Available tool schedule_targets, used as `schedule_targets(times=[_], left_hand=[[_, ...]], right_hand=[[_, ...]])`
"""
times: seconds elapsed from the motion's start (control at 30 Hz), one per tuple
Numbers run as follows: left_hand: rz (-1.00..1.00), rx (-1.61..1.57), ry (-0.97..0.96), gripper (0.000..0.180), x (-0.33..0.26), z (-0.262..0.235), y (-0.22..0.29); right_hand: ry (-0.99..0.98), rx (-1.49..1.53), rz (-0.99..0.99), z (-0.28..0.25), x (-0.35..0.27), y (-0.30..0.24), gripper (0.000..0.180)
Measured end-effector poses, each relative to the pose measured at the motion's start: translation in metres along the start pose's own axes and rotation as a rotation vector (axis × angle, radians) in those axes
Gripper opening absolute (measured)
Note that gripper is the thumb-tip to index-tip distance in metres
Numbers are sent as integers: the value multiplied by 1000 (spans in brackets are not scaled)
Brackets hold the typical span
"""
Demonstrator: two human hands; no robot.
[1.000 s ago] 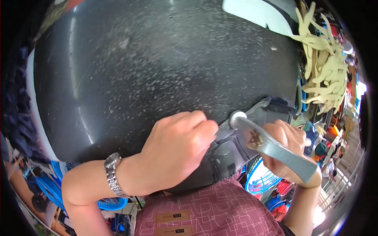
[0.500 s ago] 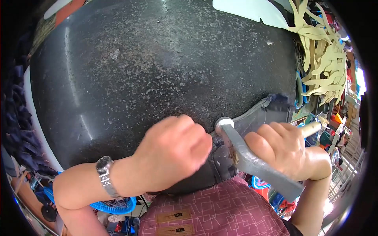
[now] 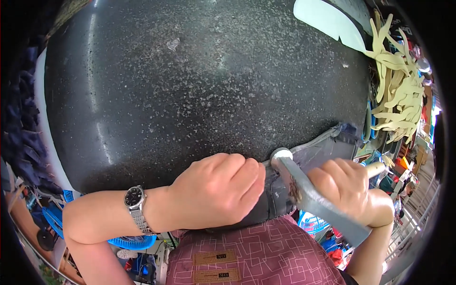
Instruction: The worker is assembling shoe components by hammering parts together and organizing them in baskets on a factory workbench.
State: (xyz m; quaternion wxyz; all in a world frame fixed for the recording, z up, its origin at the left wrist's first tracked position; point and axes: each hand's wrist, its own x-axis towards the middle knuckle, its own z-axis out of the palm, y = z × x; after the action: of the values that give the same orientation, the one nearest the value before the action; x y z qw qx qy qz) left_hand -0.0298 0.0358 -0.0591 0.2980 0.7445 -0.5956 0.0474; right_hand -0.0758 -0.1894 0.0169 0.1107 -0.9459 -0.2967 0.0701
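One scuffed black table [image 3: 213, 95] is carrying the dark grey piece [image 3: 320, 151] along its near edge. The hammer [image 3: 327, 211] is meeting that piece's far edge; pounding it seems the step in hand. The left hand [image 3: 223, 190] is lying curled alongside, fingertips hidden, its grip impossible to tell; the right hand [image 3: 343, 190] is holding the handle [image 3: 376, 169] in a closed grip. Another blow would be needing clear fingers.

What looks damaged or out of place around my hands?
The broad black work surface is peppered with pale flecks or scuffs. The grey metal-headed hammer in your right hand shows a rough brown patch on its head, perhaps splintered wood. Both suggest wear.
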Motion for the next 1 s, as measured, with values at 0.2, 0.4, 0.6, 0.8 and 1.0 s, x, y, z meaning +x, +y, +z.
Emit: schedule_targets(times=[0.2, 0.4, 0.6, 0.8, 1.0], left_hand=[[-115, 22, 5, 27, -12, -2, 9], [-335, -90, 129, 26, -21, 0, 18], [-172, 309, 48, 23, -16, 3, 36], [-309, 90, 78, 27, -13, 1, 33], [-463, -176, 66, 19, -1, 9, 24]], right_hand=[[30, -13, -39, 4, 10, -5, 21], [-57, 31, -38, -2, 14, 2, 24], [-64, 34, -162, -1, 15, 0, 30], [39, -2, -195, 4, 15, 0, 25], [-88, -49, 34, -12, 15, -8, 29]])
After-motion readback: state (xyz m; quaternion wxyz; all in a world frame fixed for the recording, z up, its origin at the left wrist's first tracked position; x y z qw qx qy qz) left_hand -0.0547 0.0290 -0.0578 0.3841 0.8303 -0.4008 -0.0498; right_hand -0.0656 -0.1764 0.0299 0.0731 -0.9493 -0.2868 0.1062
